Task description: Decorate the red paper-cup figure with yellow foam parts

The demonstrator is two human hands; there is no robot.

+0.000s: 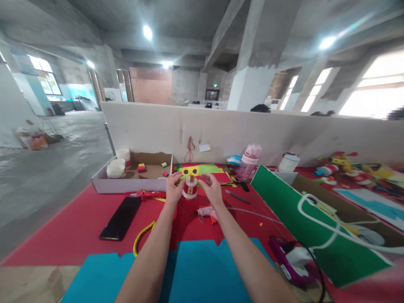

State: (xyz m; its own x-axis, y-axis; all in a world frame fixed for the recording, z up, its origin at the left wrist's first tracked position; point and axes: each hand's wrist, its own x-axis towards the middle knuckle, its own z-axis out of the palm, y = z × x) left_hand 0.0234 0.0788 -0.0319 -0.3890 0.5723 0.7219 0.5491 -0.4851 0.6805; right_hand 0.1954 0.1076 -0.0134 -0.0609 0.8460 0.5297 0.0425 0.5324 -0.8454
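Between my hands stands a red and white paper cup toy [190,190] with a gold mark on its front. A yellow piece with two dark round eyes [191,171] shows at its top, above a small brown coil. My left hand [174,189] is curled against the cup's left side, thumb and fingertips at its upper rim. On the other side, my right hand [212,188] has its fingers bent and apart, with the tips close to the rim; whether they touch it I cannot tell. A pink hot glue gun [206,212] lies just below my right hand.
At left are a black phone [120,219] and a shallow box [132,185] with paper cups [115,168]. Yellow-handled scissors [139,240] lie near my left forearm. Blue sheets [205,269] cover the front. At right stand a green-sided box [284,219] and a purple power strip [290,263].
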